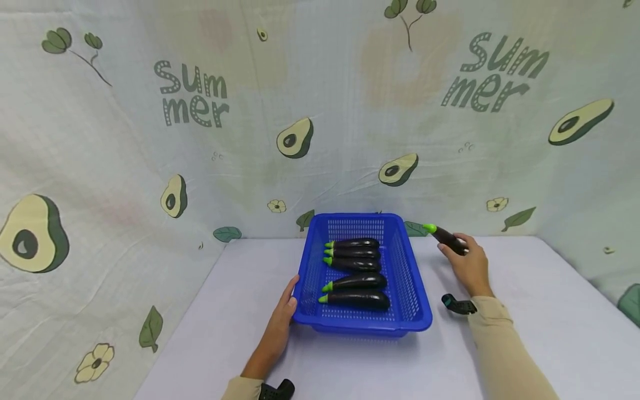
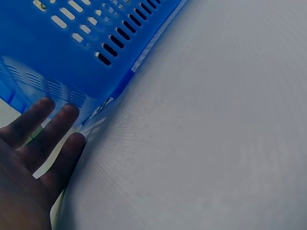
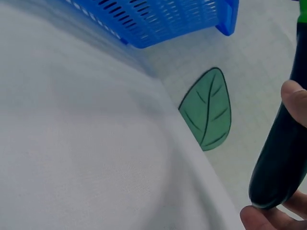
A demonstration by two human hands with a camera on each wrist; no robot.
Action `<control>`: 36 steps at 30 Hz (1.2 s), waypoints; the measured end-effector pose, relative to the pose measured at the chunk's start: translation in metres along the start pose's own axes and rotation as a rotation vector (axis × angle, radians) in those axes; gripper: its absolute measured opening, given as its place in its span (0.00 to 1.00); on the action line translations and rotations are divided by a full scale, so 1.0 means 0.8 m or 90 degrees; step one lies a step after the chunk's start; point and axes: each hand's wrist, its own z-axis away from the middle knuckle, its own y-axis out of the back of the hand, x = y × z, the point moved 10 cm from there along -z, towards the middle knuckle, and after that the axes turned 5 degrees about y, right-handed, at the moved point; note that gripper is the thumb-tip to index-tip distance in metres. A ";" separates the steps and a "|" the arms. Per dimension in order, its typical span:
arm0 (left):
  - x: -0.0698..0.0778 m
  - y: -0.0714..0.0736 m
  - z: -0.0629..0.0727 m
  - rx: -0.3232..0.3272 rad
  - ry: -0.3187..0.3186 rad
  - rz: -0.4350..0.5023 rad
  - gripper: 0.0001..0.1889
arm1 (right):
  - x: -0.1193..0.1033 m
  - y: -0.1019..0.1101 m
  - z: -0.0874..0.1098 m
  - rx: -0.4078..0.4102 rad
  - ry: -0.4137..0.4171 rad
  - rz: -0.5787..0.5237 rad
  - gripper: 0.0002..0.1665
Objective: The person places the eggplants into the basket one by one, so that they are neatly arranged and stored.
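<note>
A blue plastic basket (image 1: 422, 300) stands on the table, with several dark eggplants (image 1: 356, 300) lying side by side in it, green stems to the left. My left hand (image 1: 281, 321) is at the basket's left side; in the left wrist view its fingers (image 2: 64, 120) are spread and nearly straight by the slotted wall. To the right of the basket, my right hand (image 1: 469, 265) grips another eggplant (image 1: 445, 238) above the table, its green stem pointing left toward the basket. The right wrist view shows the thumb on this eggplant (image 3: 280, 153) and fingertips at its blunt end.
A white-covered table (image 1: 235, 278) carries the basket. Behind it hangs a pale cloth (image 1: 340, 183) printed with avocados, leaves and lettering. A dark device is strapped on each wrist, such as the right wrist device (image 1: 459, 305).
</note>
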 end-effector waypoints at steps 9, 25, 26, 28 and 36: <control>0.004 0.003 0.001 0.001 -0.002 -0.007 0.28 | 0.005 -0.006 0.008 -0.029 -0.027 -0.023 0.44; 0.009 -0.002 0.000 -0.010 -0.013 -0.004 0.28 | 0.000 0.001 0.017 0.014 -0.012 -0.036 0.41; 0.010 -0.001 0.000 -0.009 -0.014 -0.006 0.28 | 0.000 0.002 0.017 0.021 -0.013 -0.047 0.41; 0.011 -0.001 0.000 -0.006 -0.013 -0.007 0.28 | -0.001 0.002 0.016 0.031 -0.012 -0.059 0.41; 0.009 0.000 0.002 -0.002 -0.010 -0.011 0.28 | -0.009 0.001 0.016 0.027 -0.006 -0.069 0.38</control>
